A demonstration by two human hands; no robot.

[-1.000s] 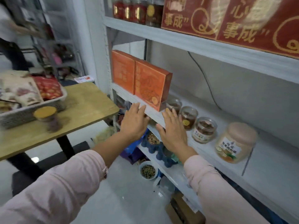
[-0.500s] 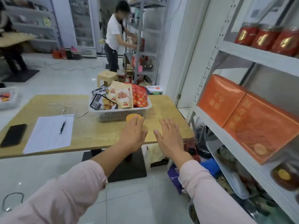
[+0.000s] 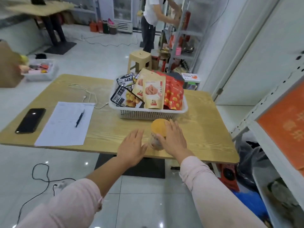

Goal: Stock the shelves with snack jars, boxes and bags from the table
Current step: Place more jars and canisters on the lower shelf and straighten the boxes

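Both arms extended over wooden table (image 3: 105, 134), palms down. Yellow-lidded snack jar (image 3: 157, 133) upright near front edge, before white basket (image 3: 148, 114) of bags. Right hand (image 3: 174, 140): fingers straight alongside lid, thumb against jar. Left hand (image 3: 133, 145): spread flat, empty, just beside jar.

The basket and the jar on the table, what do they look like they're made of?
Basket: likely moulded white plastic, matte, going by its perforated grid wall. Jar: clear plastic or glass, contents showing through; lid looks matte yellow plastic.

Head-worn view, downward over table (image 3: 205, 129)
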